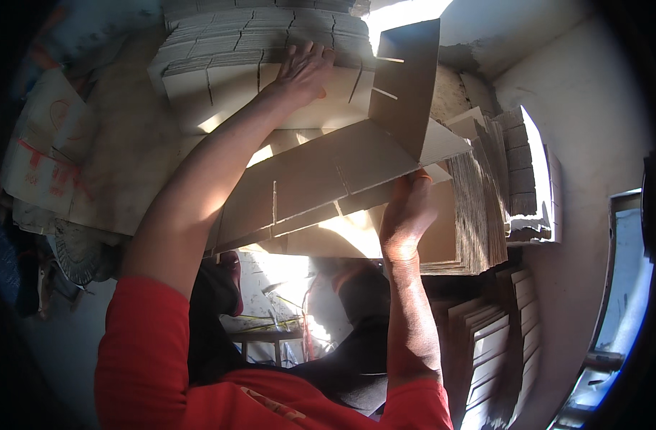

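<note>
My right hand [412,211] is closed on the lower edge of a slotted cardboard divider [306,172]. Its long strips slant down to the left, and an upright cardboard piece [406,79] with two slits rises at its right end. Beyond it, my left hand [304,72] reaches to a stack of slotted cardboard strips [270,46]. Its fingers lie stretched over the top edge of the stack's front strip, with small gaps between them. My right fingertips are partly hidden behind the cardboard.
Piled cardboard sheets [478,208] stand at the right, with slotted bundles [525,165] against the wall. More cardboard [485,351] stands lower right. Marked cardboard [45,168] leans at the left. Below are my legs and a low frame [263,337] on the littered floor.
</note>
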A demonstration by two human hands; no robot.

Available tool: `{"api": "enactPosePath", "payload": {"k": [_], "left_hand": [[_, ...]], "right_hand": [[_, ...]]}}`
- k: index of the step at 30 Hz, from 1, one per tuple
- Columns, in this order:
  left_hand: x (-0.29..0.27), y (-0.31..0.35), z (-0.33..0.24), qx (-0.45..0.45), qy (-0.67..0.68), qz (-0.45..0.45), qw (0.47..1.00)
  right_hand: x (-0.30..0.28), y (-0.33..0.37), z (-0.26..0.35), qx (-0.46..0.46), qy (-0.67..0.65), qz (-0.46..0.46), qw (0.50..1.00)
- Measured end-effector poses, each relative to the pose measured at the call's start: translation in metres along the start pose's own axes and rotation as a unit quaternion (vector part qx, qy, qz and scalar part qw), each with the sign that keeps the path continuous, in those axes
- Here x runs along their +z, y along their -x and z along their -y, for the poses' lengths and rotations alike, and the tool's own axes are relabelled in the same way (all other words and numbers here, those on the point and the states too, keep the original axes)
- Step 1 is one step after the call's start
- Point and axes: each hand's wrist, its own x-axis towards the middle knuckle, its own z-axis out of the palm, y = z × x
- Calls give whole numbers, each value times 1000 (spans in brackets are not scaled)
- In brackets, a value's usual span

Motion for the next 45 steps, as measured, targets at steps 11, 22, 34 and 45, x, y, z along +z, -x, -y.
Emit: {"api": "enactPosePath", "payload": {"k": [11,22,34,45], "left_hand": [[6,-6,8,55,-16,22,998],[-16,7,4,106,61,-25,992],[-28,22,-20,108,158,-43,981],[-49,50,-41,141,139,-23,980]], "right_hand": [[-2,-3,5,7,10,5,1000],[-8,-2,7,16,-7,14,1000],[-11,0,8,11,-5,44,999],[-12,3,4,-1,12,66,998]]}}
